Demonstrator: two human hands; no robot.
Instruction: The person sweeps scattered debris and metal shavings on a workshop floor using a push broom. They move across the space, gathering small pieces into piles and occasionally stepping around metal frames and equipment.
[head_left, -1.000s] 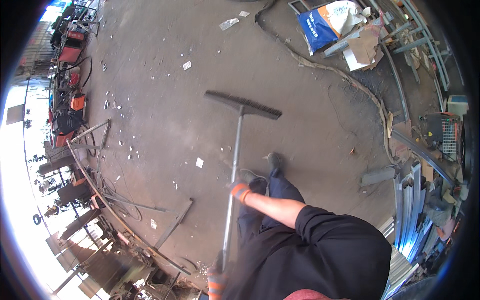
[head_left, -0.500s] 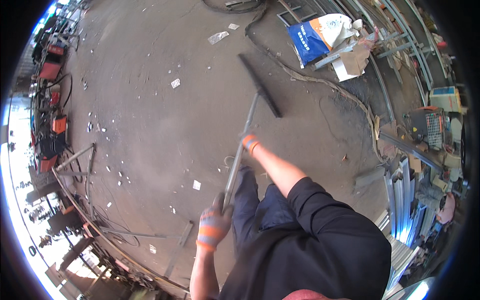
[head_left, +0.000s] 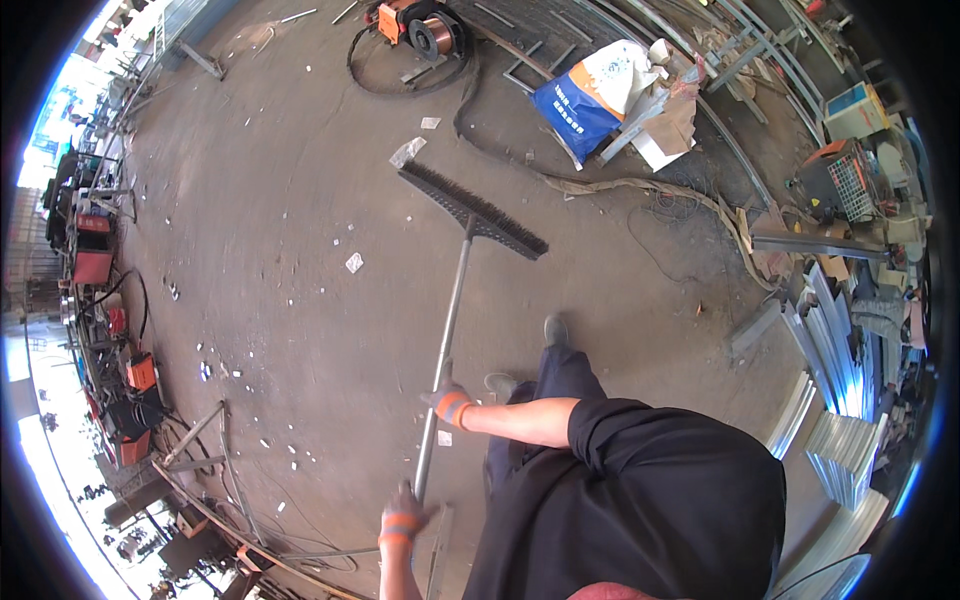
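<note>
A push broom [head_left: 452,310] with a long grey metal handle slants away in front of me. Its wide black head [head_left: 478,214] has dark bristles along the far side, and the head's left end is close to a crumpled pale scrap [head_left: 408,152]. My right hand [head_left: 447,397], in a grey and orange glove, is closed round the lower part of the handle. At the handle's near end is my left hand [head_left: 404,514], gloved alike, with its thumb sticking out to the side and its fingers against the handle.
Small white scraps [head_left: 354,262] lie about the floor. A blue and white bag [head_left: 590,95] and a long cable [head_left: 620,185] are at the far right. A wire spool [head_left: 432,36] stands at the far side. Metal profiles [head_left: 835,345] are stacked at right, a metal frame [head_left: 225,455] at left.
The broom head has swung to the left and turned flatter across the view. Both hands have come nearer my body with the handle. The view has shifted, showing the wire spool and my feet.
</note>
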